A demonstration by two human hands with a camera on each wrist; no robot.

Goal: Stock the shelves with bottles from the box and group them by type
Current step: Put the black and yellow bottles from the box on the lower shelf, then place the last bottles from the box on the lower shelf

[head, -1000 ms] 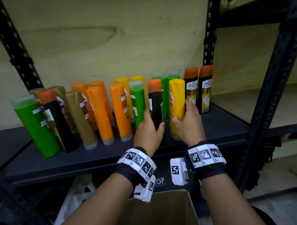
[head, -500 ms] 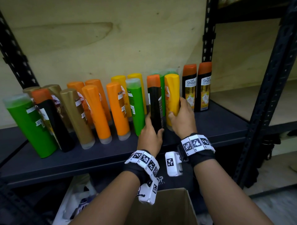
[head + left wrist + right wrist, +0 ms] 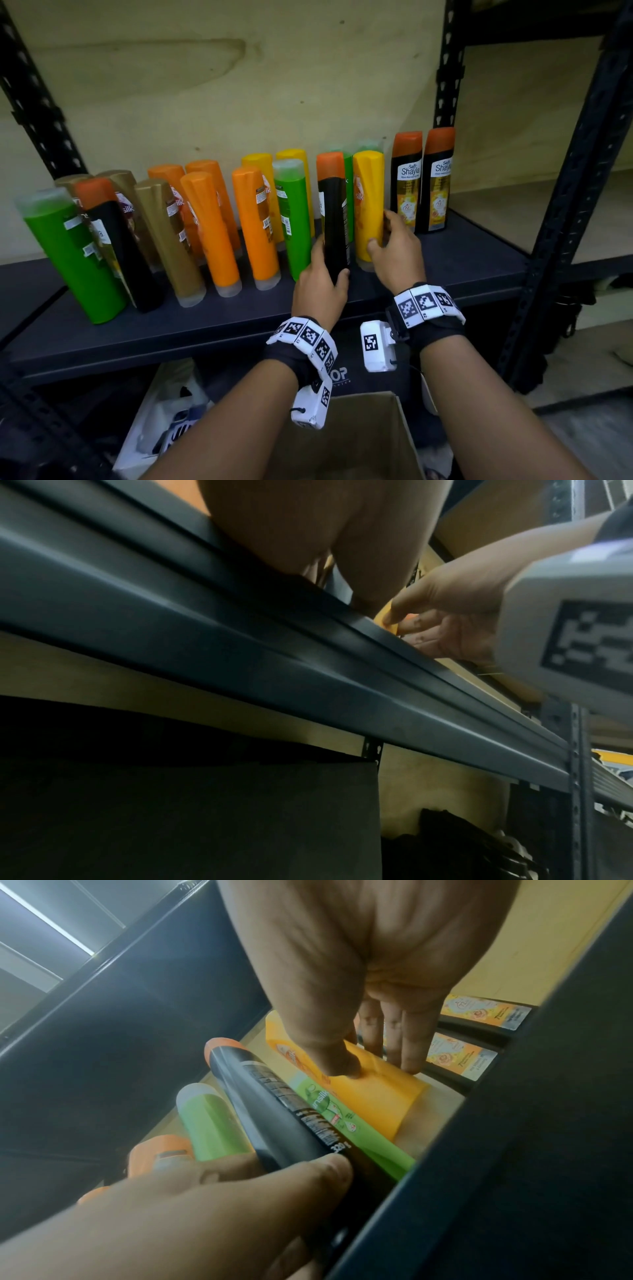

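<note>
Bottles in green, black, gold, orange and yellow stand in rows on the dark shelf. My left hand grips the lower part of a black bottle with an orange cap, standing near the shelf's middle. Just right of it, my right hand holds a yellow bottle between thumb and fingers. Two black orange-capped bottles stand further right. The cardboard box sits below, between my forearms. In the left wrist view the shelf's front edge hides the black bottle.
A black upright post stands at the right front and another post at the back. A plywood panel backs the shelf. Bare shelf surface lies right of the last black bottles. A white bag lies under the shelf at the left.
Both hands have slid their bottles back into the shelf, close together and upright. The yellow bottle now stands nearer the two black bottles on the right.
</note>
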